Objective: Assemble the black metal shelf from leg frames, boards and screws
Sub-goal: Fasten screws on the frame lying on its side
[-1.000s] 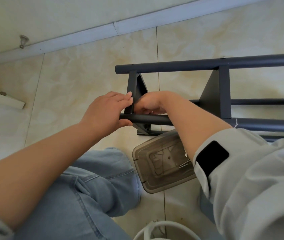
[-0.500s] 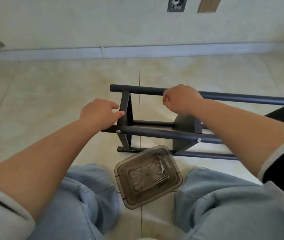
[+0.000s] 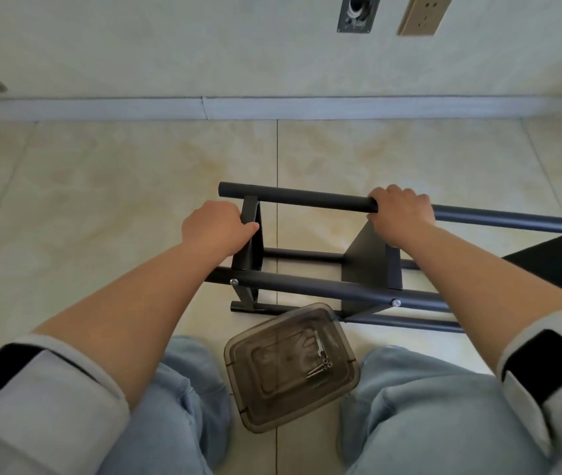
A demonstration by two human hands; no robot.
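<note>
The black metal shelf [image 3: 310, 289] lies on its side on the tiled floor, its leg tubes running left to right. My left hand [image 3: 216, 228] grips the end board [image 3: 251, 234] at the shelf's left end. My right hand [image 3: 399, 210] curls round the far upper leg tube [image 3: 300, 197]. A second board [image 3: 370, 258] stands between the tubes under my right wrist. Silver screw heads [image 3: 234, 282] show on the near tube. A smoky plastic box [image 3: 291, 366] between my knees holds loose screws [image 3: 320, 366] and a small wrench.
The wall with a grey skirting strip [image 3: 272, 108] runs across the far side, with a socket plate [image 3: 423, 13] and an open wall box [image 3: 358, 12] above. My knees in jeans flank the plastic box. Bare floor tile lies left of the shelf.
My right hand left the near tube and took hold of the far upper tube. My left hand moved from the near tube onto the end board. The view tilted up toward the wall.
</note>
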